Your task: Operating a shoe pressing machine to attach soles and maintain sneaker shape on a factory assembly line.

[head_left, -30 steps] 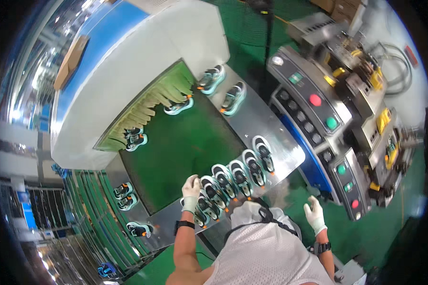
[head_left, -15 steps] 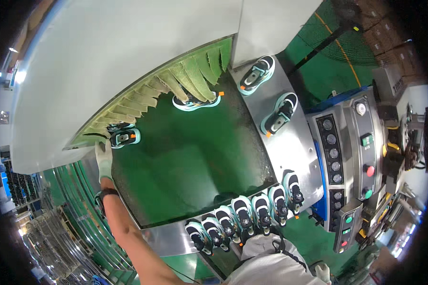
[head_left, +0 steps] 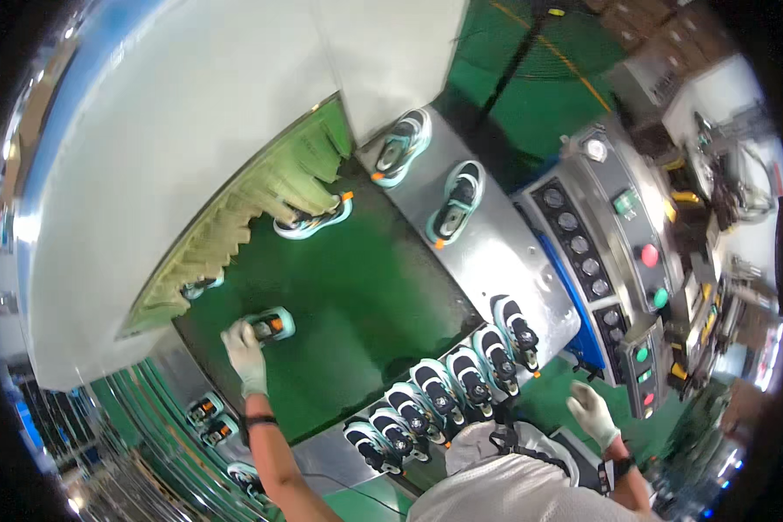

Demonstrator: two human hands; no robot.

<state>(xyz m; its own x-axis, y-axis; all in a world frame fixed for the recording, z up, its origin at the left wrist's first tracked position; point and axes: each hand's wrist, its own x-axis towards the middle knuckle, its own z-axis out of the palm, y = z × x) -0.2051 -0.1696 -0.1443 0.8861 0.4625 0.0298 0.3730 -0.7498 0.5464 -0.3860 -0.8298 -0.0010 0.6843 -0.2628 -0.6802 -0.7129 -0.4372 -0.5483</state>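
My left hand, in a white glove, grips a black sneaker with a pale mint sole and an orange tag, over the left part of the green belt. My fingers hide part of this shoe. Beyond it a second sneaker lies partly under the green hanging flaps. Another sneaker rests half beneath the flaps farther right. On the right, apart from everything, my gloved right hand is empty, its fingers loosely stretched. Nearest to it is a row of several sneakers along the near metal edge.
Two sneakers lie on the metal ledge right of the belt. Next to the ledge stands a control panel with dials and coloured buttons. The large white machine hood rises behind the flaps. More shoes sit by rollers at lower left.
My left hand has drawn a sneaker out from beside the flaps, nearer and rightward over the belt. My right hand has risen more fully into view. The whole view has turned.
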